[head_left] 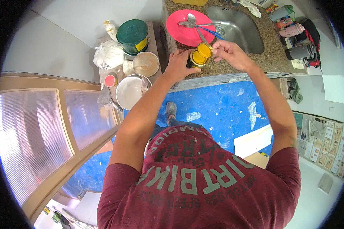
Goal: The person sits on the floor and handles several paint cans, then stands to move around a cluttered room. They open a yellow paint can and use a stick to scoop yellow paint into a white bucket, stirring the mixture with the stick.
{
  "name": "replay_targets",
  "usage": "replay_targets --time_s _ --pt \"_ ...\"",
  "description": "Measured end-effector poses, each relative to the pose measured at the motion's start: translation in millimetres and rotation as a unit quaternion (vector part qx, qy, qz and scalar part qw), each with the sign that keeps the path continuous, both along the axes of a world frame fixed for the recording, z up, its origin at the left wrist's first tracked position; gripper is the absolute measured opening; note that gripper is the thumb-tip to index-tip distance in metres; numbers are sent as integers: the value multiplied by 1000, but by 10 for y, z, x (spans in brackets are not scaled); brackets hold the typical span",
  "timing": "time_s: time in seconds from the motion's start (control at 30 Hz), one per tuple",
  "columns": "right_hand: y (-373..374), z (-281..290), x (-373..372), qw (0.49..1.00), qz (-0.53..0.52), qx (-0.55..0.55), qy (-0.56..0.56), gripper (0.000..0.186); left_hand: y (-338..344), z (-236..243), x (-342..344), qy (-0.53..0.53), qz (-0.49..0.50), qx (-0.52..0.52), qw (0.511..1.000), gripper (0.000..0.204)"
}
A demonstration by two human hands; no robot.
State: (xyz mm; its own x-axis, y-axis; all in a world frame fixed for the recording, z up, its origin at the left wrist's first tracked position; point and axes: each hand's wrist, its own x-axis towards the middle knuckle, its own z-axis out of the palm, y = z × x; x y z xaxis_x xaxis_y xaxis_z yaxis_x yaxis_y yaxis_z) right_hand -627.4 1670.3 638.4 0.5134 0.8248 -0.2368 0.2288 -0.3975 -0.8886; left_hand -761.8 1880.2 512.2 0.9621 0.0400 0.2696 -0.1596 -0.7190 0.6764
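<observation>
My left hand (179, 64) grips a small tin of yellow paint (198, 58) at the front edge of the granite counter (214, 66). My right hand (228, 53) pinches the tin's round lid (205, 50), raised just above the tin, its inside coated in yellow. Behind them lies a pink plate (177, 24) with a spoon (191, 18), a fork and blue utensils on it, their handles partly behind the lid.
A steel sink (244, 34) is at the back. At left, a table holds a green bucket (132, 34), white bag (109, 53) and tubs (128, 93). Bottles (292, 30) stand at right. A pale board (252, 141) lies on the blue-covered floor (206, 107).
</observation>
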Motion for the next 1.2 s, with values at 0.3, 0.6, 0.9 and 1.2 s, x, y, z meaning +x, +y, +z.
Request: replay_targets --time_s 0.3,0.6,0.9,1.2 --pt "-298 -335 -412 918 -149 253 268 15 -122 -65 -29 -27 56 7 998 88" --pt "-371 -118 -1002 840 -194 383 331 15 -177 -52 -80 -59 63 -59 994 105" --pt "59 1447 -2049 713 25 574 401 17 -72 177 -1315 51 88 -143 985 93" --pt "36 1415 -1938 751 -33 535 385 20 -117 -9 -1773 120 111 -245 956 64"
